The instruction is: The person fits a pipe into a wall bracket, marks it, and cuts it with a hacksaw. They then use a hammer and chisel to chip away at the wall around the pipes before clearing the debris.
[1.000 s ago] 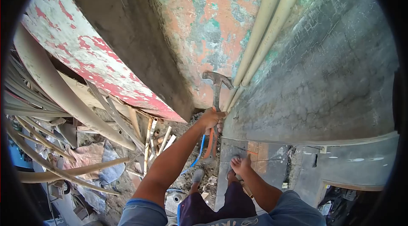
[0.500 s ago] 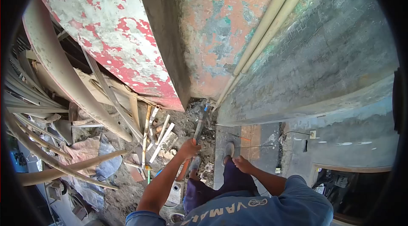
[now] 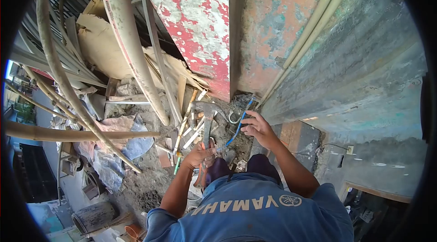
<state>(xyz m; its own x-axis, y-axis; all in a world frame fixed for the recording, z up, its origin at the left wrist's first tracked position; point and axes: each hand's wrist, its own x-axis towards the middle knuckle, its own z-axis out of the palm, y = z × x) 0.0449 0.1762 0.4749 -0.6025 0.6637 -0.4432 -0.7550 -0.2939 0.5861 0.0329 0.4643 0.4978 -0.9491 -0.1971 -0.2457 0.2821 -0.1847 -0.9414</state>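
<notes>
A claw hammer point(image 3: 208, 121) stands out from my left hand point(image 3: 201, 154), its metal head pointing away from my body and its orange lower handle below the fist. The fingers of my left hand are wrapped round the handle. My right hand point(image 3: 256, 126) has its fingers apart, beside a thin blue pipe or hose point(image 3: 240, 127) that rises from the dirt near the wall corner. Whether the fingertips touch the blue piece is hard to tell. A pale curved piece point(image 3: 233, 117) lies just left of it.
Pipe offcuts point(image 3: 195, 135) lie on the dirt left of the hammer. Long poles point(image 3: 82, 136) and a large pipe point(image 3: 132, 46) cross the left side. A peeling red and white pillar point(image 3: 195, 19) stands ahead. Two pipes point(image 3: 314, 23) run down the wall. A bucket point(image 3: 95, 217) sits lower left.
The hammer has come up, its head now clearly in view. My right hand has moved from beside my leg forward to the blue piece. The view has shifted left and my legs are bent.
</notes>
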